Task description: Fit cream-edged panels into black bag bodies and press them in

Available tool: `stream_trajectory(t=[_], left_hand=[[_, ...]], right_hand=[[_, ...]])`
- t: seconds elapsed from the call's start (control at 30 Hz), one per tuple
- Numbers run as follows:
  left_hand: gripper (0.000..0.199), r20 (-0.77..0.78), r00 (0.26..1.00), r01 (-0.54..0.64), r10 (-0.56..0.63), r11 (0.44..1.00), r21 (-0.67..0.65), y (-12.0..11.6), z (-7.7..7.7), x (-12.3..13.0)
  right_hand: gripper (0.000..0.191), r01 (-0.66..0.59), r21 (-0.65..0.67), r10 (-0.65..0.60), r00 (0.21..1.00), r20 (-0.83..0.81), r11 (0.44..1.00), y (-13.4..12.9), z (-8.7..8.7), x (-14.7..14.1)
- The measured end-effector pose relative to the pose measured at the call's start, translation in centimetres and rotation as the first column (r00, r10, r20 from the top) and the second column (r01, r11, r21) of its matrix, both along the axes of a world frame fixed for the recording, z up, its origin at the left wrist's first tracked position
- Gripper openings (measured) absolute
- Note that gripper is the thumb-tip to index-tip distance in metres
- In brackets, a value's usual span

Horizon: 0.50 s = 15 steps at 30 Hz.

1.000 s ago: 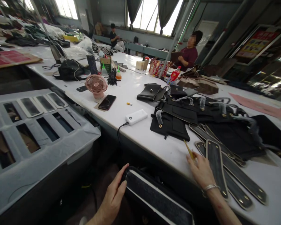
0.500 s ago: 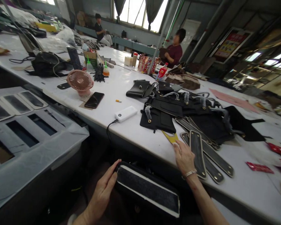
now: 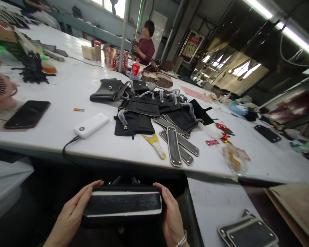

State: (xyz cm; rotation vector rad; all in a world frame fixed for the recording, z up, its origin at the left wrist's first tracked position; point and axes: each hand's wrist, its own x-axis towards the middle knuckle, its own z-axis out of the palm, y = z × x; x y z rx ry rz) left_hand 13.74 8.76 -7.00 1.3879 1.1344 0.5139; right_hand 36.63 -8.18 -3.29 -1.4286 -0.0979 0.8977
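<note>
A black bag (image 3: 126,203) is held below the table edge, its long flat base turned up, with white strips along the base's borders. My left hand (image 3: 76,209) grips its left end, thumb and fingers closed on the side. At the right end, my right hand (image 3: 171,212) is closed on it as well. On the table beyond lies a yellow scraper (image 3: 154,144) with a whitish handle, apart from both hands. Several dark oblong panels with pale edges and studs (image 3: 174,145) overlap beside it. Behind them, black bag pieces (image 3: 137,124) with wrapped straps are heaped.
On the white table (image 3: 113,147) lie a white power bank (image 3: 91,125) with a cable, a phone (image 3: 27,114) and a pink fan (image 3: 1,89). More studded panels (image 3: 252,233) rest at lower right. A person (image 3: 146,44) stands across the table.
My right hand has let go of the yellow scraper on the table and come down to the bag's right end. The bag is now more level. The view has turned right.
</note>
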Motion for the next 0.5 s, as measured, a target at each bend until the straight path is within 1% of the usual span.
stream_trajectory(t=[0.07,0.17,0.23,0.33,0.37,0.43,0.5], left_hand=[[0.051,-0.018,1.0,0.02,-0.02,1.0,0.003,0.2,-0.3,-0.1],[0.052,-0.034,0.998,0.048,-0.048,0.999,-0.004,0.5,-0.4,-0.1],[0.05,-0.019,0.998,0.057,-0.057,0.998,0.002,0.4,0.1,0.1],[0.045,0.035,0.998,0.058,-0.058,0.998,0.01,0.2,1.2,0.6],[0.045,0.064,0.997,0.054,-0.054,0.999,-0.003,0.1,1.5,0.8],[0.045,0.15,0.988,0.042,-0.029,0.995,-0.085,-0.1,1.9,0.8],[0.046,0.254,0.967,0.014,0.031,0.985,-0.174,-0.6,2.0,0.5]], right_hand=[[0.041,0.0,-0.018,0.0,1.0,0.017,1.0,0.3,-0.5,-0.3],[0.046,-0.004,-0.069,0.011,0.995,0.104,0.998,0.5,-1.8,-0.3],[0.047,0.003,-0.108,0.016,0.985,0.171,0.994,0.4,-2.5,-0.2],[0.046,0.021,-0.159,0.019,0.97,0.244,0.987,0.2,-3.3,0.0],[0.046,0.021,-0.175,0.025,0.965,0.26,0.984,0.1,-3.5,0.1],[0.048,0.008,-0.21,0.054,0.956,0.288,0.978,0.0,-3.8,0.4],[0.05,-0.011,-0.236,0.09,0.942,0.324,0.972,-0.1,-3.9,0.7]])
